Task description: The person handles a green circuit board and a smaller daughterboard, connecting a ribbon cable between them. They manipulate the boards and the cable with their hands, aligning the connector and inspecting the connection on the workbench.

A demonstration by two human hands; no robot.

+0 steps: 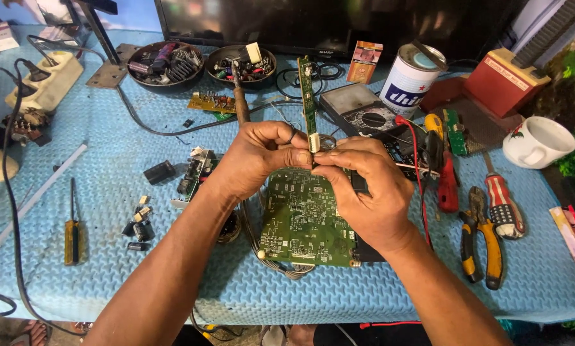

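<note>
One head-worn camera looks steeply down and forward, close over the blue table (108,192), perhaps tilted slightly.

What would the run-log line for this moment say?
left hand: pinching narrow circuit strip | right hand: pinching same strip's lower end | strip: upright over large green board | soldering iron: behind left hand

White mug (538,142), pliers (479,238), yellow screwdriver (72,232), tin can (411,79).

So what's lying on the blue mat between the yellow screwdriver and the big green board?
In the head view, between the yellow screwdriver and the big green board lie a few small dark capacitors and the left forearm.
</note>
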